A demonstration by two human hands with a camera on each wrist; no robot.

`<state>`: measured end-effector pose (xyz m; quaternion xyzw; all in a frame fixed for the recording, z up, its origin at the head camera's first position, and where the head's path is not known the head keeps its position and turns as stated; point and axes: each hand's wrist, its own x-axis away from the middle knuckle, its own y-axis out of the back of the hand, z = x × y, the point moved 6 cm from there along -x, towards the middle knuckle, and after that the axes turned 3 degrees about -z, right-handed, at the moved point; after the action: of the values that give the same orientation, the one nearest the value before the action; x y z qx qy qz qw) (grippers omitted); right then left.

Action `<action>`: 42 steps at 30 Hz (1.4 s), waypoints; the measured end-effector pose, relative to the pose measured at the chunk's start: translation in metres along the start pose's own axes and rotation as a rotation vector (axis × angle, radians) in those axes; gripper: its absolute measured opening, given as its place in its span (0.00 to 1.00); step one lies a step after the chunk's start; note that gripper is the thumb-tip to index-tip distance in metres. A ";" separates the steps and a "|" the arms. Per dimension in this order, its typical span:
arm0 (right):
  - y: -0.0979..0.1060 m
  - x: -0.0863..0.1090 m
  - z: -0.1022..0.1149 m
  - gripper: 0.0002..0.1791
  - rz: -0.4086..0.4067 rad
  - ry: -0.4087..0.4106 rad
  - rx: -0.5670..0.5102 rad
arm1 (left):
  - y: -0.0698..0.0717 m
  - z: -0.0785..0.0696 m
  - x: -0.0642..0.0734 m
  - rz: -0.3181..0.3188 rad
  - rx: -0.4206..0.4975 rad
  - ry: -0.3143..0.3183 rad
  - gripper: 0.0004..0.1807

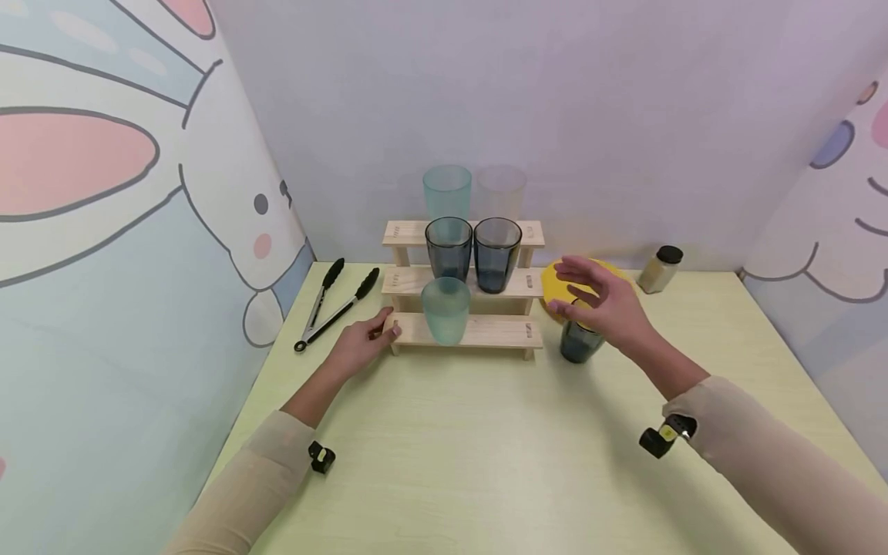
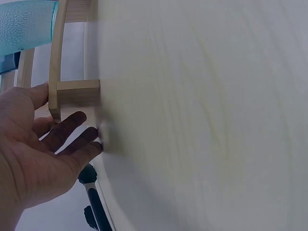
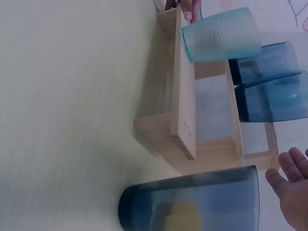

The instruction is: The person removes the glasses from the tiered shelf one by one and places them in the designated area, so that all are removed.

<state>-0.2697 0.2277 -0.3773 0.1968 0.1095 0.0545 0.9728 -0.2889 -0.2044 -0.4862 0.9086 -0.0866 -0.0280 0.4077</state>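
At the left end of the lowest step of a three-tier wooden rack (image 1: 486, 331), my left hand (image 1: 361, 343) pinches the board (image 2: 55, 62), thumb on one face and index finger on the other. A green-tinted tumbler (image 1: 446, 311) stands on that step. On the middle step are two dark blue-grey glasses, a left one (image 1: 449, 248) and a right one (image 1: 496, 256). The top step carries a teal tumbler (image 1: 447, 193) and a clear tumbler (image 1: 502, 193). My right hand (image 1: 607, 304) hovers with loosely spread fingers above another dark glass (image 3: 192, 202) on the table, apart from it.
Black-tipped tongs (image 1: 326, 308) lie spread on the table left of the rack. A round yellow object (image 1: 555, 289) is partly hidden behind my right hand. Farther right stands a small black-capped jar (image 1: 659, 271). Walls (image 1: 375, 100) close off the back and sides.
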 end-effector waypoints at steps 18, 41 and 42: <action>-0.091 -0.006 0.009 0.45 0.179 -0.002 -0.002 | -0.001 0.000 0.002 -0.007 0.018 0.008 0.40; -0.157 -0.016 0.023 0.52 0.080 0.041 0.105 | -0.005 0.008 0.001 0.049 -0.042 0.030 0.44; -0.157 -0.017 0.023 0.51 0.077 0.042 0.108 | -0.006 0.010 0.000 0.053 -0.043 0.025 0.45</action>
<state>-0.2708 0.0723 -0.4154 0.2519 0.1251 0.0900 0.9554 -0.2894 -0.2077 -0.4968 0.8972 -0.1051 -0.0076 0.4288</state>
